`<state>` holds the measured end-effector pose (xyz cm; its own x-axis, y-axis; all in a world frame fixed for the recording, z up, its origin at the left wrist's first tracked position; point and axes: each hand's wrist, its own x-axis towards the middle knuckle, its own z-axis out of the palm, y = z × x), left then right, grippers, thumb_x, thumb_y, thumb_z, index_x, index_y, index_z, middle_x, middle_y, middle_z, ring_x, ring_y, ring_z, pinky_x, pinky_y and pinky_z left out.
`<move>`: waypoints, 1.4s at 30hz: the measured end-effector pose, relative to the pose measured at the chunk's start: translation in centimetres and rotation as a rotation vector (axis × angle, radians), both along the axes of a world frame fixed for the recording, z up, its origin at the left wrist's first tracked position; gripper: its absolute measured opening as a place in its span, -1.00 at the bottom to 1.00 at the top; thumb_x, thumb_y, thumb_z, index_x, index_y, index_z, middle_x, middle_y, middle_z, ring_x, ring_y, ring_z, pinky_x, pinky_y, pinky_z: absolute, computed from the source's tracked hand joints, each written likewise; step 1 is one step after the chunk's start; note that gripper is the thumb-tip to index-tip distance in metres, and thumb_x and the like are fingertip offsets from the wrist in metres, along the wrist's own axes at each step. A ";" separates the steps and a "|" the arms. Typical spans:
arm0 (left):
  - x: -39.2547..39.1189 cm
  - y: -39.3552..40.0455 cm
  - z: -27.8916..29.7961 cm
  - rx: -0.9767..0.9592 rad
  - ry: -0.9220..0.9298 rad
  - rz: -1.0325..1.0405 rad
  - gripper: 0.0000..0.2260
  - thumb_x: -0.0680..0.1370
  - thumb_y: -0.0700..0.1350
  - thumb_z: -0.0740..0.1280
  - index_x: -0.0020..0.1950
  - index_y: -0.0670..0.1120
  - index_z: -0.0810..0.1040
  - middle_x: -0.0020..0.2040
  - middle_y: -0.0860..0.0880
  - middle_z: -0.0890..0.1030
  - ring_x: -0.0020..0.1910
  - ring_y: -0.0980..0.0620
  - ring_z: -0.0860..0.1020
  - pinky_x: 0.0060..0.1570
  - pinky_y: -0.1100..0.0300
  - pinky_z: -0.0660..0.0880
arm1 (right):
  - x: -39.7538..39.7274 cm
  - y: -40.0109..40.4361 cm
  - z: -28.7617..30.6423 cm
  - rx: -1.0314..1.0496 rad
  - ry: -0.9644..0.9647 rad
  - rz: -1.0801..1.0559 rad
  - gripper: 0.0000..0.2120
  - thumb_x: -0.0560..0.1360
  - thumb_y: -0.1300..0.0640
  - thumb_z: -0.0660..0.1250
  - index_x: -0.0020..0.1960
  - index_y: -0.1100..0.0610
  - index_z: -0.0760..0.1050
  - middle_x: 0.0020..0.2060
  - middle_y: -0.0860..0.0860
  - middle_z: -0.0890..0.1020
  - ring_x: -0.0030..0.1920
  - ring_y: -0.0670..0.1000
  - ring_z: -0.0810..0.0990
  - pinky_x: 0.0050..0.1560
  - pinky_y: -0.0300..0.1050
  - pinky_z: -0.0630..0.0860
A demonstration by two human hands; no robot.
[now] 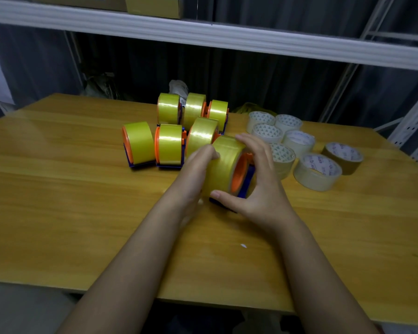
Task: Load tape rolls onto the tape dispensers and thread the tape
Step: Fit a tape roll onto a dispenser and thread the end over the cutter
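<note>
A yellow tape roll sits on an orange-and-blue tape dispenser at the middle of the wooden table. My left hand grips the roll's left side. From the right, my right hand wraps round the roll and dispenser, fingers over the top and thumb at the bottom. Behind them stand several loaded dispensers with yellow rolls. To the right lie several loose clear tape rolls and one brown roll.
A white shelf beam runs across above the table with cardboard boxes on it. Dark curtains hang behind. A metal rack upright stands at the far right. A small white scrap lies on the table near my forearms.
</note>
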<state>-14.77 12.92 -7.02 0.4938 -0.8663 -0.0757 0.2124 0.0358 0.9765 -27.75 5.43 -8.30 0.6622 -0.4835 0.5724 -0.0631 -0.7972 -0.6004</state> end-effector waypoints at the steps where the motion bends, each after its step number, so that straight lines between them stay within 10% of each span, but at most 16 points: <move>1: 0.0 0.0 0.0 -0.008 0.009 -0.004 -0.47 0.18 0.17 0.33 0.10 0.00 0.60 0.26 -0.20 0.51 0.26 -0.24 0.45 0.27 -0.30 0.33 | 0.0 0.1 0.0 0.061 -0.010 0.006 -0.11 0.29 -0.19 0.51 0.48 -0.15 0.13 0.44 -0.15 0.16 0.46 -0.22 0.14 0.40 -0.18 0.25; 10: 0.1 0.2 0.2 -0.023 -0.062 -0.015 -0.48 0.18 0.14 0.29 0.04 -0.11 0.53 0.24 -0.25 0.49 0.25 -0.33 0.40 0.30 -0.34 0.27 | 0.0 0.2 0.2 0.219 0.090 -0.011 -0.06 0.28 -0.13 0.56 0.46 -0.31 0.05 0.31 -0.43 0.13 0.32 -0.34 0.22 0.31 -0.05 0.42; 15: -0.2 0.4 0.5 -0.062 -0.124 -0.039 -0.44 0.18 0.11 0.27 0.08 -0.18 0.49 0.08 -0.16 0.51 0.11 -0.20 0.47 0.10 -0.14 0.38 | 0.2 0.1 0.1 0.362 0.052 -0.045 -0.14 0.26 -0.37 0.42 0.45 -0.31 0.11 0.35 -0.16 0.36 0.25 -0.13 0.46 0.15 -0.03 0.56; 20: -0.6 0.6 0.6 -0.081 -0.169 -0.079 -0.25 0.22 0.08 0.28 0.41 -0.10 0.38 0.28 -0.20 0.49 0.25 -0.17 0.48 0.19 -0.07 0.46 | 0.5 0.3 0.3 0.606 -0.047 0.035 -0.64 0.39 -0.41 0.27 0.15 -0.45 0.31 0.11 -0.21 0.52 0.13 -0.04 0.59 0.06 0.06 0.62; 26: -0.4 0.7 1.1 -0.093 -0.173 0.010 -0.53 0.21 0.16 0.25 0.01 -0.08 0.51 0.13 -0.24 0.51 0.20 -0.25 0.45 0.29 -0.26 0.33 | 0.1 -0.1 -0.2 0.420 0.126 0.104 -0.01 0.33 -0.19 0.50 0.49 -0.37 -0.14 0.45 -0.18 0.15 0.26 -0.15 0.44 0.03 -0.29 0.52; 35: -0.5 0.4 1.8 -0.125 -0.267 -0.093 -0.84 0.52 -0.14 0.17 0.08 -0.08 0.42 -0.19 -0.01 0.48 -0.06 0.01 0.49 -0.21 0.25 0.43 | 0.3 0.5 0.6 0.539 0.026 0.010 -0.27 0.29 -0.34 0.42 0.36 -0.33 0.16 0.14 -0.12 0.47 -0.06 -0.16 0.61 -0.20 -0.27 0.54; 38: -1.1 1.1 1.5 -0.228 -0.306 -0.141 -0.74 0.58 -0.31 0.14 0.09 0.04 0.43 -0.11 0.10 0.50 -0.24 0.39 0.54 -0.27 0.50 0.43 | 0.6 0.2 0.5 0.687 0.020 -0.024 -0.25 0.31 -0.44 0.26 0.40 -0.15 0.23 0.04 0.02 0.59 -0.16 -0.07 0.65 -0.31 -0.25 0.52; 42: -1.3 1.7 0.9 -0.286 -0.379 -0.228 -0.65 0.43 -0.26 0.21 0.18 0.00 0.38 -0.05 0.07 0.52 -0.20 0.33 0.55 -0.22 0.41 0.47 | 0.8 -0.1 0.5 0.822 0.007 -0.011 -0.15 0.26 -0.51 0.15 0.39 -0.02 0.32 0.10 0.13 0.59 -0.11 0.10 0.69 -0.33 -0.11 0.56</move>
<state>-16.12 14.64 -6.09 0.2368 -0.9148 0.3272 -0.1203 0.3066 0.9442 -26.95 5.37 -7.80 0.6569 -0.7534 0.0284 -0.0741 -0.1021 -0.9920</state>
